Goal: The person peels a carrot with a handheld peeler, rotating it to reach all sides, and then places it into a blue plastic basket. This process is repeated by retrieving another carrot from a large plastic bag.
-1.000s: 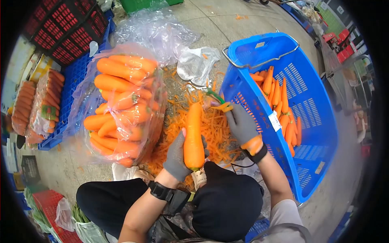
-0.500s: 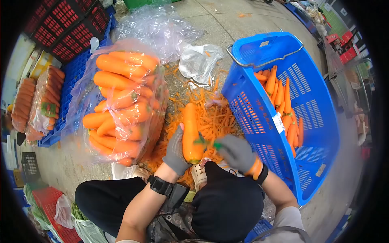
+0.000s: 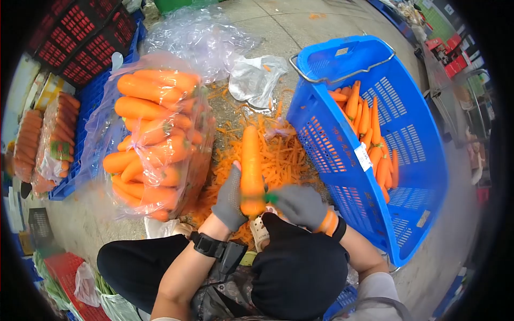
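Note:
A large carrot (image 3: 250,166) stands nearly upright before me, its thick end toward me. My left hand (image 3: 230,197), in a grey glove, is closed around the carrot's lower left side. My right hand (image 3: 301,205), gloved too, grips a green-handled peeler (image 3: 272,197), which is blurred by motion and lies across the carrot's thick end. Orange peelings (image 3: 276,158) are heaped on the floor beneath and beyond the carrot. To the left, a clear plastic bag (image 3: 201,160) holds several large carrots (image 3: 142,108). On the right stands a tilted blue basket (image 3: 342,147) with several slimmer-looking carrots (image 3: 365,120) inside.
Crumpled clear plastic (image 3: 201,37) and a white bag (image 3: 257,80) lie on the floor ahead. Black and red crates (image 3: 88,40) rest on a blue pallet (image 3: 88,144) at left, near more bagged carrots (image 3: 56,131). A red crate (image 3: 72,278) is at lower left.
The peeler has moved down along the carrot to its thick end, with my right hand slightly lower and left. The carrot shows more of its length upward. The whole view has shifted a little.

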The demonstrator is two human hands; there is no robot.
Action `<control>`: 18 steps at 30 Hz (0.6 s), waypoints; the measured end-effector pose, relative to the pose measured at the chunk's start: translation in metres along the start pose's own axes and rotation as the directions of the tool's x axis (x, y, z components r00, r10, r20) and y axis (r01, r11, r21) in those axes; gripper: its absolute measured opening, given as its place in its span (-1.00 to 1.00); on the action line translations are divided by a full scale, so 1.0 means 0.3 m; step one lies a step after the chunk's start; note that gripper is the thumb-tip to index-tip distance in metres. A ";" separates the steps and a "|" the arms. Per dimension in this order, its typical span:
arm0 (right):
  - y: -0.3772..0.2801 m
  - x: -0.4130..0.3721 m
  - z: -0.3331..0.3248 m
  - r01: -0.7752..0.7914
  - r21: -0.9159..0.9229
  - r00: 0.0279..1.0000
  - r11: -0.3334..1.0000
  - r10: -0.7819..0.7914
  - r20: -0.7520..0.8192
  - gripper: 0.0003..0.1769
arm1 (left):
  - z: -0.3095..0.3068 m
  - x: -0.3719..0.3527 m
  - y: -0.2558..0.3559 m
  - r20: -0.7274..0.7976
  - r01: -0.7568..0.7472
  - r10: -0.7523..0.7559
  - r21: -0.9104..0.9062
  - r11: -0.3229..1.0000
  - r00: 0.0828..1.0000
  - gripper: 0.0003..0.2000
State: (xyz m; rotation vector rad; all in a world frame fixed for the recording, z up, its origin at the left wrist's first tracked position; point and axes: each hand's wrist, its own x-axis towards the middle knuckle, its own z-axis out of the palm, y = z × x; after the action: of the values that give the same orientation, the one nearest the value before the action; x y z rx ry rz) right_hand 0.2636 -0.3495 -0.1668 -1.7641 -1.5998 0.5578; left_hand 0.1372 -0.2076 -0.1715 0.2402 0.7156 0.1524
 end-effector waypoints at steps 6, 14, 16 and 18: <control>0.089 0.063 -0.094 -0.172 -0.071 0.949 0.982 0.146 -0.279 -0.76 | -0.002 -0.029 -0.022 0.070 0.033 -0.037 0.059 0.998 0.997 -0.46; 0.114 0.082 -0.087 -0.177 -0.116 0.967 0.977 0.150 -0.207 -0.75 | -0.014 -0.008 -0.035 0.062 0.047 -0.054 0.117 0.992 0.997 -0.56; 0.181 0.117 -0.115 -0.268 -0.181 0.925 0.946 0.201 -0.323 -0.75 | 0.022 -0.052 -0.052 0.056 0.069 -0.084 0.226 0.972 0.995 -0.58; 0.223 0.123 -0.133 -0.349 -0.108 0.888 0.931 0.292 -0.356 -0.74 | 0.033 -0.060 -0.043 0.062 0.040 -0.056 0.236 0.971 0.997 -0.57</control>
State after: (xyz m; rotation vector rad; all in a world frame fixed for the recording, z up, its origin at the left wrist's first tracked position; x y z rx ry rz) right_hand 0.3435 -0.3219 -0.1837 -2.1416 -1.1531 0.2530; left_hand 0.1312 -0.2255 -0.1564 0.4518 0.6706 0.0126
